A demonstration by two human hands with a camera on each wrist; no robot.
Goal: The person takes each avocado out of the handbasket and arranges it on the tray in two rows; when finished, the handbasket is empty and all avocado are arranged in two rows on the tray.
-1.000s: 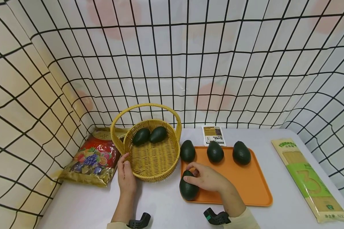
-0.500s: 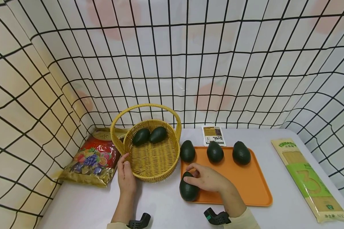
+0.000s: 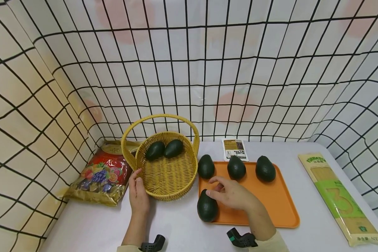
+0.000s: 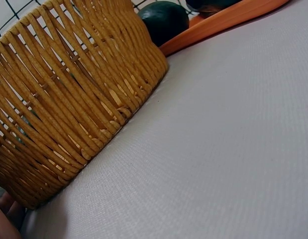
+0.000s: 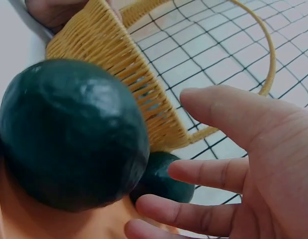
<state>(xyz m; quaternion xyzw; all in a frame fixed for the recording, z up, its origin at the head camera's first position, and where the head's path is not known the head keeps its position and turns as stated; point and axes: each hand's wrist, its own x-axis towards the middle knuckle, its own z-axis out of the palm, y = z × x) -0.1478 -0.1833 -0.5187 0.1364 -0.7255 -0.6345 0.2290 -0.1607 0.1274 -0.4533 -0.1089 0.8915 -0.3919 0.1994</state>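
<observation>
In the head view my left hand (image 3: 139, 194) rests against the left side of a yellow wicker basket (image 3: 170, 175), fingers fairly straight. Two dark green avocados lie at the back inside it, a left avocado (image 3: 155, 151) and a right avocado (image 3: 174, 148). My right hand (image 3: 234, 194) hovers over an orange tray (image 3: 264, 206), beside the front-left avocado (image 3: 207, 206). The right wrist view shows its fingers spread, apart from that avocado (image 5: 71, 134). Along the tray's back edge sit a left avocado (image 3: 206, 166), a middle avocado (image 3: 236, 167) and a right avocado (image 3: 265, 168).
Left of the basket lies a red and gold candy bag (image 3: 102, 175). A small white and brown packet (image 3: 235, 149) is behind the tray. At the far right lies a green-labelled noodle pack (image 3: 340, 197). Black wire mesh (image 3: 204, 85) encloses the table (image 3: 176, 227) at the back and sides.
My right hand has let go of the front-left avocado and shifted slightly right, away from it. That avocado stays at the tray's front-left corner. My left hand and the basket have not moved.
</observation>
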